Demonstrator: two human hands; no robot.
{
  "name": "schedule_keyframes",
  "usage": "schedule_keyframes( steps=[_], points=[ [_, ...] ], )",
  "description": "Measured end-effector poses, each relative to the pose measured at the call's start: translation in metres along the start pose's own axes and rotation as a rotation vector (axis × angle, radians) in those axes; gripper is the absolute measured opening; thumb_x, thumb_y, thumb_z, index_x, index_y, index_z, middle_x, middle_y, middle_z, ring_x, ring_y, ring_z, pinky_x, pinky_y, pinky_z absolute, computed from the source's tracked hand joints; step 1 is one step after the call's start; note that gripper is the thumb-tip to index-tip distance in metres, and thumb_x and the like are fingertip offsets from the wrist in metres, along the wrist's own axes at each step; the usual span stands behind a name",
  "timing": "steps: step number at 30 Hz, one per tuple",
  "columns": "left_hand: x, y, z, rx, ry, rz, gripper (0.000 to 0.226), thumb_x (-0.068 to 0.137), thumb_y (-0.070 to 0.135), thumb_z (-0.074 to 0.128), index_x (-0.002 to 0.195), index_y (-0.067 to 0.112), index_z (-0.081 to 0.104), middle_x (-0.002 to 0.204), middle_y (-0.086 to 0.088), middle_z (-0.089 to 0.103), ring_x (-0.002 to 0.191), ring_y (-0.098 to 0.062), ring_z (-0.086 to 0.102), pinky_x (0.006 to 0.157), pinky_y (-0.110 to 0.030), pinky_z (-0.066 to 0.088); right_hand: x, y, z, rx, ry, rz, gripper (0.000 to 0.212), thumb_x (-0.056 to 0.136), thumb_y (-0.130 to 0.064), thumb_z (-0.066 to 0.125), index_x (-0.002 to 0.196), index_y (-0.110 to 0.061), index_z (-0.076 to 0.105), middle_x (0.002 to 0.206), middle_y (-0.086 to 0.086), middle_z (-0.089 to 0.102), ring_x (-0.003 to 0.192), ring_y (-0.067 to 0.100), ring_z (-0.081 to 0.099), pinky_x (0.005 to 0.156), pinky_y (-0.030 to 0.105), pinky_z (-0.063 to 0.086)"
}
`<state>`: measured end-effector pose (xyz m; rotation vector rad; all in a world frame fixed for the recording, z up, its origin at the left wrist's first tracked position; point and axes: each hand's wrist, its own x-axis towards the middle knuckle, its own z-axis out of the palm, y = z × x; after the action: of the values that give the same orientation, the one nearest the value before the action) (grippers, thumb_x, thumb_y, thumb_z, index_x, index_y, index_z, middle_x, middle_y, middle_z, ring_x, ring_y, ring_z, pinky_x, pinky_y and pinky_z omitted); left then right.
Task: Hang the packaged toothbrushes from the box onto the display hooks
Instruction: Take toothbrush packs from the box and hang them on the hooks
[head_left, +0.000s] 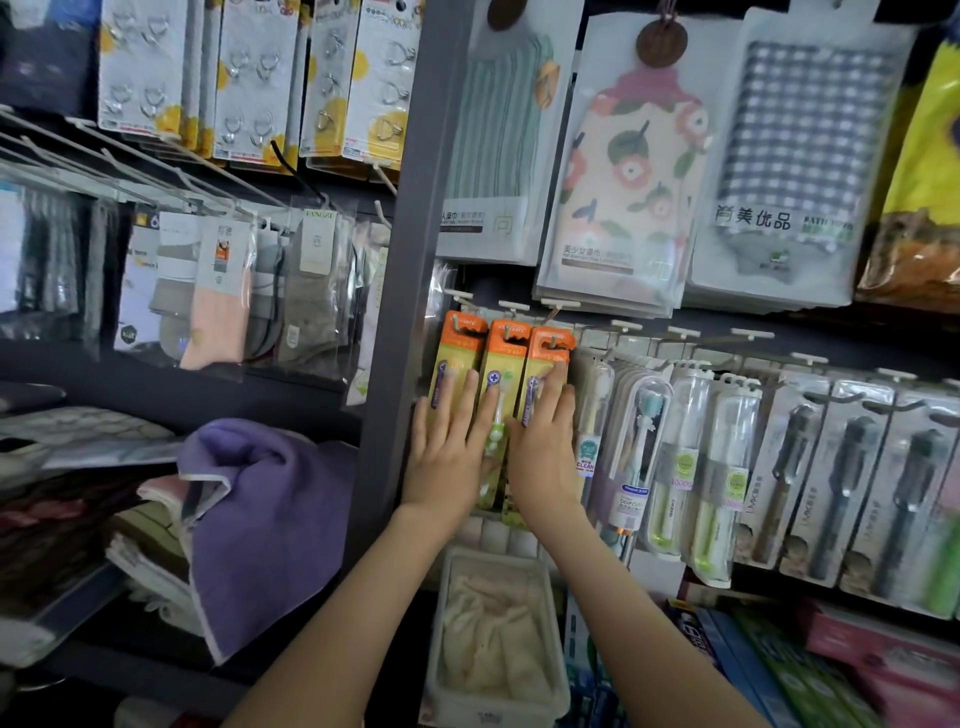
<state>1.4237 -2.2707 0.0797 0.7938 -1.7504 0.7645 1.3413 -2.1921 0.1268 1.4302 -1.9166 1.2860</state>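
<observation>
Three orange-topped toothbrush packs (506, 358) hung side by side on display hooks (513, 307), centre of frame, long axes vertical. Left hand (448, 447) laid flat over left and middle packs. Right hand (545, 449) laid flat over right pack. Fingers (559, 382) straight, slightly spread, nothing clamped. Packs lie directly under fingertips, hang holes just above; both hands equally near. Packs narrow: yellow-green card, orange header, small brush shown behind clear front. Judged: packs being pressed level on hooks.

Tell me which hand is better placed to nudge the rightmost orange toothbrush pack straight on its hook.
Right, probably. The right hand lies flat on the rightmost orange pack, fingers straight. The left hand rests on the other orange packs further left and would have to cross over.
</observation>
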Motion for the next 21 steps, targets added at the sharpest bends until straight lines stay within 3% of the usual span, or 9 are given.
schedule_keyframes(
  steps=[6, 9, 12, 16, 19, 21],
  points=[
    [0.003, -0.009, -0.002, 0.112, -0.078, 0.073, 0.113, 0.066, 0.038, 0.083, 0.151, 0.007, 0.015, 0.154, -0.011, 0.033, 0.142, -0.034, 0.020, 0.115, -0.051, 0.007, -0.001, 0.008, 0.005, -0.059, -0.043, 0.094, 0.069, 0.102, -0.022, 0.039, 0.152, -0.006, -0.006, 0.157, 0.016, 0.008, 0.140, 0.032, 0.028, 0.108, 0.040, 0.038],
    [0.005, -0.009, -0.001, 0.153, -0.102, 0.066, 0.126, 0.062, 0.043, 0.084, 0.153, 0.006, 0.004, 0.153, -0.010, 0.034, 0.142, -0.033, 0.021, 0.116, -0.050, 0.007, -0.008, 0.011, 0.006, -0.028, -0.047, 0.050, 0.074, 0.098, -0.009, 0.041, 0.151, -0.007, -0.012, 0.157, 0.019, 0.008, 0.141, 0.032, 0.028, 0.106, 0.041, 0.040],
    [0.004, -0.004, -0.002, 0.142, -0.088, 0.048, 0.126, 0.063, 0.034, 0.085, 0.152, 0.005, 0.000, 0.153, -0.011, 0.033, 0.141, -0.033, 0.022, 0.116, -0.049, 0.005, -0.011, 0.009, 0.001, 0.063, -0.038, 0.056, 0.080, 0.095, 0.000, 0.040, 0.151, -0.016, -0.014, 0.157, 0.016, 0.011, 0.137, 0.033, 0.034, 0.096, 0.041, 0.046],
    [0.000, 0.004, 0.001, 0.126, -0.071, 0.042, 0.120, 0.068, 0.026, 0.082, 0.152, 0.005, 0.000, 0.156, -0.012, 0.023, 0.143, -0.031, 0.021, 0.117, -0.049, 0.004, -0.013, 0.012, -0.002, 0.185, -0.008, 0.066, 0.084, 0.091, 0.002, 0.045, 0.152, -0.013, -0.011, 0.151, 0.016, 0.022, 0.122, 0.033, 0.045, 0.082, 0.032, 0.045],
    [-0.005, 0.005, 0.005, 0.097, -0.099, 0.038, 0.131, 0.062, 0.036, 0.086, 0.152, 0.006, -0.003, 0.156, -0.012, 0.020, 0.145, -0.029, 0.014, 0.116, -0.050, 0.005, -0.014, 0.017, 0.004, 0.261, -0.023, 0.103, 0.087, 0.089, 0.000, 0.048, 0.152, -0.013, -0.012, 0.155, 0.017, 0.014, 0.137, 0.033, 0.031, 0.105, 0.039, 0.039],
    [-0.009, 0.004, 0.006, 0.072, -0.113, 0.040, 0.136, 0.058, 0.038, 0.088, 0.152, 0.007, -0.005, 0.155, -0.012, 0.019, 0.144, -0.031, 0.017, 0.116, -0.050, 0.005, -0.017, 0.021, 0.008, 0.310, -0.074, 0.141, 0.092, 0.087, -0.001, 0.050, 0.151, -0.016, -0.013, 0.156, 0.019, 0.010, 0.139, 0.035, 0.028, 0.109, 0.045, 0.035]
  ],
)
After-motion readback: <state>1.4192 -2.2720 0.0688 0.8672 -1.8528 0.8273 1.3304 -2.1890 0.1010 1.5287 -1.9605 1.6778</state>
